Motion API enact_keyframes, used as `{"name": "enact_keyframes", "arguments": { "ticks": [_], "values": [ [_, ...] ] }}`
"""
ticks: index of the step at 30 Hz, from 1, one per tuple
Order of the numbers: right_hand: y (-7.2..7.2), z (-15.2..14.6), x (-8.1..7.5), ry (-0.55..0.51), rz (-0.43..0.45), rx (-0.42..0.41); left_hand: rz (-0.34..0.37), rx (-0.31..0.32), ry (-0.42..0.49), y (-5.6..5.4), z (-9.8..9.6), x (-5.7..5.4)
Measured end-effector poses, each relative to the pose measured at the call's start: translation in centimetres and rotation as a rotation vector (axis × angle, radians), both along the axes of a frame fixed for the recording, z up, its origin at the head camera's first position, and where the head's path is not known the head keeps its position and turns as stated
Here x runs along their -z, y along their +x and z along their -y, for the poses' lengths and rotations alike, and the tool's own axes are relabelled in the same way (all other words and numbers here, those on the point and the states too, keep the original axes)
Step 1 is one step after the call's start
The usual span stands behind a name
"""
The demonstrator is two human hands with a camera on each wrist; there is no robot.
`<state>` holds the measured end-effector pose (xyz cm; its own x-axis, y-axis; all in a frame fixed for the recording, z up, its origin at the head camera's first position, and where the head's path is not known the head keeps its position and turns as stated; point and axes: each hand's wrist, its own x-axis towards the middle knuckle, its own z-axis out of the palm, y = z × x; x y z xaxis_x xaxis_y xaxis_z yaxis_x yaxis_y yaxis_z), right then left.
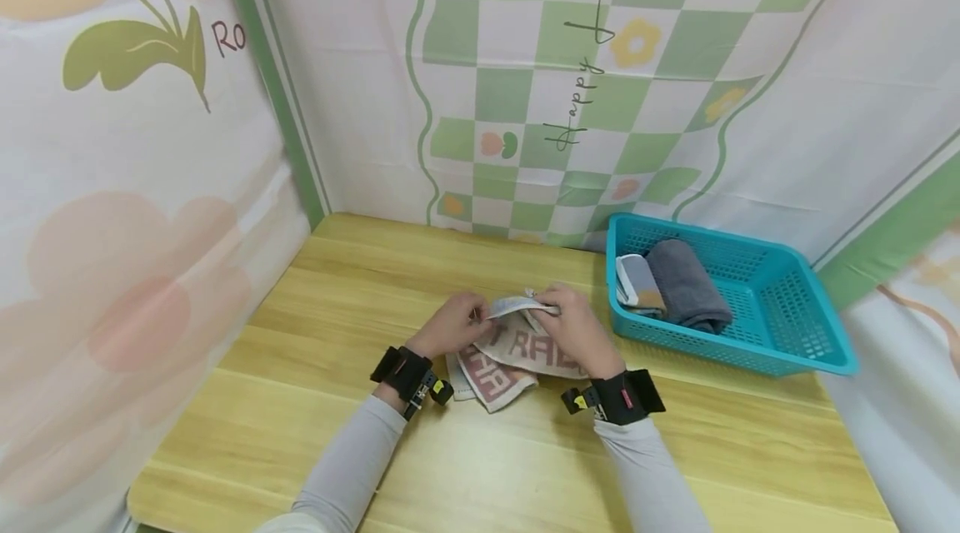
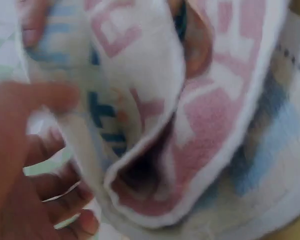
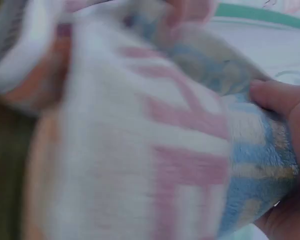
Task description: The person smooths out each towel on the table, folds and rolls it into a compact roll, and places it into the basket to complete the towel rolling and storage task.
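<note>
A cream towel (image 1: 534, 348) with pink letters and blue patches hangs in loose folds between both hands, its lower part on the table. At its left edge is my left hand (image 1: 452, 325); in the left wrist view the thumb (image 2: 55, 96) lies over the cloth, with the fingers behind it. My right hand (image 1: 573, 325) holds the upper right part. In the right wrist view its thumb (image 3: 277, 96) presses on the blue-patterned side of the cloth (image 3: 260, 155). Both wrist views are blurred, and the folds hide some fingertips.
A turquoise plastic basket (image 1: 757, 354) stands at the back right of the wooden table (image 1: 330, 325). Inside it lie a rolled grey towel (image 1: 686, 283) and a small folded white, grey and orange cloth (image 1: 637, 283). Printed curtains (image 1: 360, 100) enclose the back and sides.
</note>
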<state>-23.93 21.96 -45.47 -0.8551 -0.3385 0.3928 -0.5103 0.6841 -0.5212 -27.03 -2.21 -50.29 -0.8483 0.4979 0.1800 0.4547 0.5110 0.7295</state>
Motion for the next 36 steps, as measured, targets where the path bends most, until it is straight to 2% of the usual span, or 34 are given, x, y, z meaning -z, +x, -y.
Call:
{"name": "enact_keyframes", "arguments": {
  "ticks": [2, 5, 7, 12, 17, 19, 23, 26, 28, 32, 34, 36],
  "values": [
    [0.9, -0.1, -0.7, 0.031, -0.025, 0.006, -0.036, -0.068, -0.007, 0.1, -0.1, -0.1],
    [2.0, -0.9, -1.2, 0.100, -0.076, 0.023, -0.088, -0.172, 0.054, -0.1, 0.4, -0.2],
    [2.7, -1.8, -1.3, 0.141, -0.078, 0.033, -0.154, -0.224, 0.090, -0.3, 1.1, -0.2],
    [4.8, -4.4, -1.2, 0.213, 0.025, 0.053, -0.318, -0.317, 0.069, -0.5, 2.8, 0.0],
    [6.0, -6.7, -1.1, 0.237, 0.095, 0.057, -0.382, -0.413, 0.097, -0.9, 4.4, -0.5],
    [6.1, -7.5, -1.2, 0.242, 0.106, 0.066, -0.401, -0.431, 0.062, -1.2, 5.2, -0.8],
    [6.3, -9.5, -2.0, 0.246, 0.069, 0.117, -0.423, -0.460, -0.043, -1.9, 6.6, -1.7],
    [6.4, -10.8, -3.1, 0.234, -0.016, 0.149, -0.449, -0.498, -0.065, -2.4, 7.4, -2.9],
    [6.5, -11.5, -4.0, 0.220, -0.110, 0.168, -0.500, -0.518, -0.042, -2.8, 7.7, -4.1],
    [6.5, -12.0, -6.0, 0.173, -0.322, 0.187, -0.704, -0.534, 0.031, -3.2, 7.9, -6.8],
    [6.8, -12.0, -6.9, 0.148, -0.399, 0.202, -0.807, -0.524, 0.082, -3.1, 8.0, -8.0],
    [7.5, -11.9, -7.5, 0.130, -0.448, 0.216, -0.855, -0.497, 0.133, -2.6, 8.2, -8.8]
  ]
}}
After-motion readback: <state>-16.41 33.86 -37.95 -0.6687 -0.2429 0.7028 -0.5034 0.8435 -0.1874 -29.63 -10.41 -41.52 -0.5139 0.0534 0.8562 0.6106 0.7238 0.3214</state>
